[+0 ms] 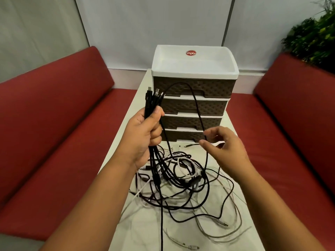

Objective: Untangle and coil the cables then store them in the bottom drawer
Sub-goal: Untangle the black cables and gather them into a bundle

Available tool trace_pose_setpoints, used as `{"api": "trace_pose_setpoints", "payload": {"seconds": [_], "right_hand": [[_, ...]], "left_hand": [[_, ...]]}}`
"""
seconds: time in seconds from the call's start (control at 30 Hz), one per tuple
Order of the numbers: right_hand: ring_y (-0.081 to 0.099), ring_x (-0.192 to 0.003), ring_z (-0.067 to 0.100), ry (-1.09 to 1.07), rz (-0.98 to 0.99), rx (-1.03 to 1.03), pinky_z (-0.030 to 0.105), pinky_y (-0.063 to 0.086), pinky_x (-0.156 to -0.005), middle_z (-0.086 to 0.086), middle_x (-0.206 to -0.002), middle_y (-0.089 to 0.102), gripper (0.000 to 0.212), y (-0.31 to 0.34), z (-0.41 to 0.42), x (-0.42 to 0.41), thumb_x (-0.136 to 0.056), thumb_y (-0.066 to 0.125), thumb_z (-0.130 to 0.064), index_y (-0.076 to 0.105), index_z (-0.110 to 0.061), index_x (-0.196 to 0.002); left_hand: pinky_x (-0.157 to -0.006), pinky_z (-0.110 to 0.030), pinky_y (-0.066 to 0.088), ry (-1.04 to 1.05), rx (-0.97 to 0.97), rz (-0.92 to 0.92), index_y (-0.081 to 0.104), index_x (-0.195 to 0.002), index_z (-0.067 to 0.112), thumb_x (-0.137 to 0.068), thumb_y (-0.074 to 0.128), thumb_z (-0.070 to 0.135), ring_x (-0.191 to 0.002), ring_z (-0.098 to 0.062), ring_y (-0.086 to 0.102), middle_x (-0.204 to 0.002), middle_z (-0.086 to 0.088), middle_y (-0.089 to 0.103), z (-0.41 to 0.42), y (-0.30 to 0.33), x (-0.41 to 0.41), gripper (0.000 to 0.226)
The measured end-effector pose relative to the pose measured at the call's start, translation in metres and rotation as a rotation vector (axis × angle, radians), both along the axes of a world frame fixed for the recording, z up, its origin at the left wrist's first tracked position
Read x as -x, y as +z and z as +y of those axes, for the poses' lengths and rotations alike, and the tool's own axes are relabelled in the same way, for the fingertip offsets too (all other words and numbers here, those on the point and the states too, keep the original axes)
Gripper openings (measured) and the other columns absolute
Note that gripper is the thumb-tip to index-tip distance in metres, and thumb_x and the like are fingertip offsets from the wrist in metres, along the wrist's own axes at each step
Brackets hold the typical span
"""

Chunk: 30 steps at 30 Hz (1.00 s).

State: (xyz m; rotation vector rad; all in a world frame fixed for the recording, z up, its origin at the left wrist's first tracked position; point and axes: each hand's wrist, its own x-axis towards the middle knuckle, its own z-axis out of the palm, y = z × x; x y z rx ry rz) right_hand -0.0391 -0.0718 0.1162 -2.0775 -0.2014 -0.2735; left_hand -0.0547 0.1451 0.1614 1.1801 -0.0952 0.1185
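1. The left hand (pixel 145 131) is raised above the desk (pixel 145 229), its grip clenched round a bundle of black cables (pixel 150 104) just below their plugs, which stick up past the thumb.
2. From that bundle, one black cable (pixel 192 93) arches up and over in a tall loop in front of the drawer unit (pixel 194 98) and comes down to the right hand (pixel 224 149).
3. The right hand is mostly released, its fingers loosely spread; the looped cable passes by the tip of its forefinger, and I cannot tell whether finger and thumb actually pinch it.
4. Below the left hand, the held cables hang down into a tangled heap of black and white cables (pixel 181 182) lying on the white desk, near its front half.
5. The drawer unit stands at the far end of the desk, with a white tray top and four brown woven-look drawers, all pushed in; the bottom drawer (pixel 183 135) is just behind the hands.
6. Red sofas (pixel 54 124) flank the desk on both sides.
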Motion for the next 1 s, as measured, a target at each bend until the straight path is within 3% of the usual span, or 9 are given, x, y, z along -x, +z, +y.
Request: {"api": "trace_pose_setpoints", "payload": {"seconds": [0.1,0.17,0.23,0.37,0.53,0.67,0.83,0.93,1.0], "right_hand": [[0.054,-0.073,0.002,0.184,-0.086,0.279,0.012,0.04,-0.063,-0.011,-0.086,0.059,0.015,0.011,0.035,0.015,-0.082,0.074,-0.037,0.069,-0.029,-0.093],[0.052,-0.074,0.005,0.259,-0.078,0.421,0.018,0.039,-0.065,-0.01,-0.088,0.055,0.02,0.004,0.053,0.017,-0.086,0.07,-0.037,0.069,-0.024,-0.102],[0.055,-0.076,0.012,0.237,-0.085,0.429,0.027,0.044,-0.068,-0.005,-0.087,0.056,0.014,-0.001,0.061,0.015,-0.091,0.066,-0.031,0.07,-0.019,-0.097],[0.059,-0.073,0.015,0.166,0.067,0.287,0.032,0.048,-0.066,-0.003,-0.081,0.062,0.01,0.005,0.051,0.007,-0.095,0.059,-0.027,0.061,-0.02,-0.089],[0.067,-0.077,0.026,0.149,0.152,0.048,0.049,0.054,-0.073,0.007,-0.083,0.072,0.013,0.023,0.038,-0.002,-0.097,0.056,-0.023,0.059,-0.013,-0.09],[0.068,-0.078,0.021,0.15,0.16,0.001,0.039,0.052,-0.07,0.004,-0.085,0.073,0.011,0.033,0.04,-0.005,-0.098,0.054,-0.02,0.06,-0.018,-0.089],[0.068,-0.075,0.015,0.145,0.168,-0.083,0.028,0.047,-0.066,0.002,-0.082,0.07,0.016,0.038,0.042,-0.007,-0.101,0.048,-0.016,0.054,-0.019,-0.086],[0.065,-0.072,0.017,0.113,0.185,-0.223,0.033,0.047,-0.066,0.001,-0.078,0.067,0.02,0.038,0.038,-0.008,-0.102,0.044,-0.016,0.05,-0.018,-0.083],[0.065,-0.068,0.02,0.092,0.202,-0.337,0.043,0.055,-0.071,0.001,-0.074,0.063,0.022,0.04,0.037,-0.009,-0.103,0.042,-0.015,0.048,-0.016,-0.082]], "left_hand": [[-0.036,-0.014,0.02,-0.047,0.0,-0.028,0.053,-0.086,0.014,-0.1,0.05,0.019,-0.041,-0.002,0.021,-0.05,0.01,0.025,-0.007,0.008,0.001,0.015],[-0.035,-0.014,0.021,-0.072,-0.017,-0.05,0.053,-0.085,0.014,-0.1,0.05,0.02,-0.041,-0.003,0.021,-0.05,0.01,0.025,-0.011,0.013,0.001,0.016],[-0.036,-0.015,0.021,-0.062,-0.046,-0.06,0.056,-0.086,0.013,-0.1,0.051,0.021,-0.042,-0.004,0.021,-0.05,0.009,0.025,-0.011,0.013,-0.001,0.016],[-0.038,-0.017,0.021,0.009,-0.149,0.039,0.062,-0.105,0.005,-0.093,0.062,0.026,-0.044,-0.005,0.022,-0.053,0.01,0.029,0.0,-0.006,-0.006,0.024],[-0.043,-0.02,0.027,-0.122,-0.59,0.24,0.067,-0.095,0.019,-0.084,0.075,0.023,-0.042,-0.002,0.035,-0.05,0.016,0.043,0.003,-0.048,-0.001,0.014],[-0.048,-0.021,0.031,-0.205,-0.712,0.201,0.066,-0.091,0.018,-0.084,0.075,0.028,-0.041,0.004,0.042,-0.046,0.019,0.046,-0.008,-0.059,0.005,0.015],[-0.055,-0.021,0.037,-0.193,-0.93,0.144,0.069,-0.102,0.032,-0.084,0.072,0.043,-0.057,-0.001,0.051,-0.063,0.014,0.06,-0.004,-0.055,-0.002,0.021],[-0.062,-0.025,0.04,-0.248,-0.936,0.129,0.069,-0.102,0.033,-0.086,0.069,0.041,-0.063,-0.002,0.056,-0.074,0.006,0.068,0.0,-0.055,-0.005,0.018],[-0.056,-0.026,0.037,-0.274,-0.853,0.143,0.069,-0.099,0.034,-0.09,0.066,0.033,-0.052,-0.001,0.049,-0.06,0.011,0.058,0.002,-0.057,-0.007,0.01]]}}
